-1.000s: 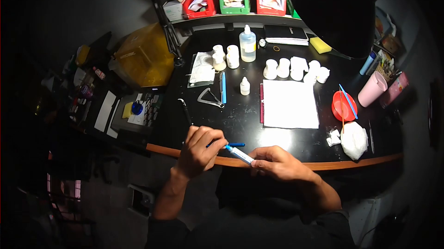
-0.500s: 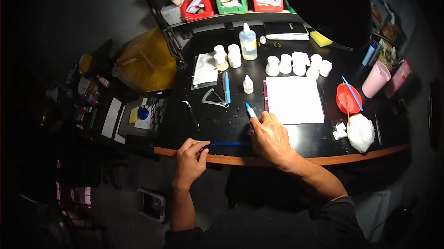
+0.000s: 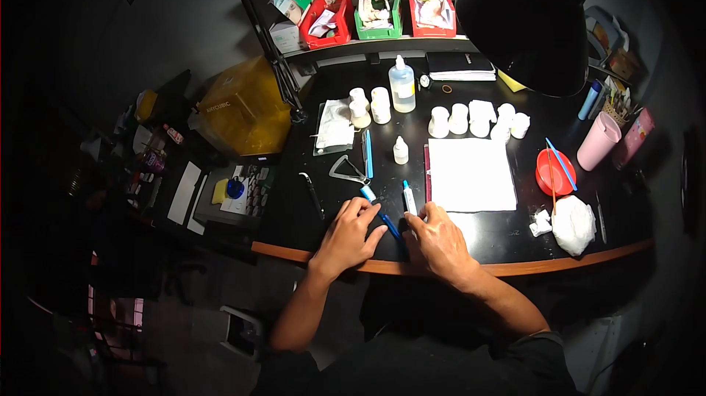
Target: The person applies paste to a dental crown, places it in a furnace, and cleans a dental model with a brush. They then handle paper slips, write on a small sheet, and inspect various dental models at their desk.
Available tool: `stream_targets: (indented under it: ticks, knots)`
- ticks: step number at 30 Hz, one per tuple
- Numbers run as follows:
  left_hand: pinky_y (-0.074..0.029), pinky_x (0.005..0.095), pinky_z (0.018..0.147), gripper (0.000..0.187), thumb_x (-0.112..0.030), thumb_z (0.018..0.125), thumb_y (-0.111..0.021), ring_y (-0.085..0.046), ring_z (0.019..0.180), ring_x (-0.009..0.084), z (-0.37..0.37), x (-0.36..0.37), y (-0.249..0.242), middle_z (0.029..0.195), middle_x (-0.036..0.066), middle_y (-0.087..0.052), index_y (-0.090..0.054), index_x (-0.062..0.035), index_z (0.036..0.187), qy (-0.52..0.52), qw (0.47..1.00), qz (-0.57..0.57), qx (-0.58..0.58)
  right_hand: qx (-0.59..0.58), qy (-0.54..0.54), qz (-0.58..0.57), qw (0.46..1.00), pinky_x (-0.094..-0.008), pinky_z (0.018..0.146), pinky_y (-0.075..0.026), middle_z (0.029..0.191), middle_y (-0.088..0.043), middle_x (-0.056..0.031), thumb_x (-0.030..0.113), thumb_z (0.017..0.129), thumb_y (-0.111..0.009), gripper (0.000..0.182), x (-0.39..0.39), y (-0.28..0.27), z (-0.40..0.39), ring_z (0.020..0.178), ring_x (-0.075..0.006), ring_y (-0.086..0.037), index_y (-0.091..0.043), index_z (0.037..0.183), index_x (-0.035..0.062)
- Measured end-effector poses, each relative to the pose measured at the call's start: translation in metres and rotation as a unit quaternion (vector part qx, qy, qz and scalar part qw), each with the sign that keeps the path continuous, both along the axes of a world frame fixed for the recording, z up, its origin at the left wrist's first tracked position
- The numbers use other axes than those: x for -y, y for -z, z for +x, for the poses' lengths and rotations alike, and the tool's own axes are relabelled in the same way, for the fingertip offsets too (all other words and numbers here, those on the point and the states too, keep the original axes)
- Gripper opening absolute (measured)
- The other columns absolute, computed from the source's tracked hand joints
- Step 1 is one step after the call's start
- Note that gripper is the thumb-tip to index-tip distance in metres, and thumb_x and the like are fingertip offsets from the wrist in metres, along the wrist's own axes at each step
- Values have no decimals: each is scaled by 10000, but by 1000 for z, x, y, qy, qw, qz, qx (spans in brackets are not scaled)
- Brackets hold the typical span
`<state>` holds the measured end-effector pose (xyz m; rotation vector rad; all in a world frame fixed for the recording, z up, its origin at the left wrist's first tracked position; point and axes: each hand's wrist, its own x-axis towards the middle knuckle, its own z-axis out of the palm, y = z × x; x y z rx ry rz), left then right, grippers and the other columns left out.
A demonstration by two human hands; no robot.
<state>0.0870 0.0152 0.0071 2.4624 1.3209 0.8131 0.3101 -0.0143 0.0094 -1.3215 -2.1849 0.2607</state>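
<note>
My left hand rests near the table's front edge, its fingers closed on a slim blue pen-like stick with a light-blue and white end. The stick slants from beyond my fingertips toward my right hand. That hand pinches a slim white pen-like tube with a blue tip, which points away from me. Left of my left hand lies a dark tool with a bent metal tip. Beyond the hands are a metal caliper, a blue stick and a small white dropper bottle.
White paper lies right of my right hand, with several white plaster-like pieces behind it. Farther right stand a red bowl, a white wad and a pink cup. A black lamp overhangs the back right.
My left hand has moved right and farther onto the table, closer to my right hand. The blue stick has turned from lying along the edge to a slant. The view has shifted slightly.
</note>
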Motion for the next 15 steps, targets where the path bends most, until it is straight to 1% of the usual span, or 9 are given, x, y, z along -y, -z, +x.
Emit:
stream_targets:
  ticks: [1, 3, 4, 7, 8, 11, 12, 15]
  knots:
    - [-518, 409, 952, 418, -149, 888, -766, -615, 1081, 331, 5, -7, 0, 1134, 176, -618, -682, 68, 1236, 14, 1000, 0, -8, -1, 5, 9, 1000, -440, 746, -584, 1023, -574, -201, 109, 874, -725, 298, -2, 2, 2, 960, -348, -638, -684, 1134, -29]
    - [-517, 407, 964, 427, -148, 890, -761, -619, 1081, 335, 13, -21, 0, 1157, 175, -615, -675, 75, 1244, 41, 999, 1, -27, -21, 27, -3, 999, -463, 736, -581, 1029, -574, -221, 97, 874, -719, 345, -5, 2, -2, 895, -379, -665, -666, 1184, -44]
    - [-511, 406, 990, 445, -147, 889, -754, -625, 1090, 346, 15, -28, -3, 1181, 181, -609, -663, 87, 1257, 53, 998, -26, -27, -32, 37, -9, 999, -474, 731, -580, 1032, -575, -232, 91, 874, -716, 369, -7, 2, -5, 863, -394, -679, -657, 1209, -52]
    - [-509, 402, 1001, 457, -146, 886, -751, -630, 1093, 356, 17, -56, -2, 1181, 187, -609, -658, 91, 1265, 84, 995, -9, -52, -51, 59, -16, 997, -499, 691, -584, 1029, -572, -266, 48, 880, -664, 258, -26, 19, -14, 782, -446, -688, -645, 1093, -96]
    - [-498, 412, 1018, 468, -139, 880, -743, -623, 1122, 361, 18, -64, -3, 1179, 194, -608, -652, 95, 1275, 84, 995, -25, -57, -34, 76, -8, 997, -502, 684, -595, 1033, -572, -306, 10, 863, -632, 160, -31, 16, -18, 752, -464, -689, -622, 972, -106]
    - [-486, 418, 1036, 471, -125, 875, -729, -613, 1142, 364, 16, -88, 0, 1179, 198, -608, -647, 98, 1282, 95, 993, -19, -73, 17, 74, -44, 996, -448, 660, -619, 1053, -575, -321, -10, 773, -709, 206, -46, 1, -20, 769, -417, -725, -653, 939, -117]
    - [-474, 426, 1055, 479, -117, 866, -722, -603, 1170, 376, 16, -94, 0, 1211, 211, -611, -644, 97, 1288, 94, 992, -27, -76, 27, 97, -31, 994, -434, 669, -624, 1066, -585, -302, -8, 766, -720, 166, -53, 4, -23, 799, -396, -732, -674, 895, -102]
    - [-470, 434, 1060, 487, -122, 864, -725, -598, 1187, 390, 17, -106, 0, 1250, 228, -612, -643, 93, 1293, 84, 993, -22, -86, 45, 132, 0, 990, -414, 681, -626, 1089, -592, -282, -15, 749, -739, 163, -73, 12, -27, 841, -375, -736, -684, 881, -94]
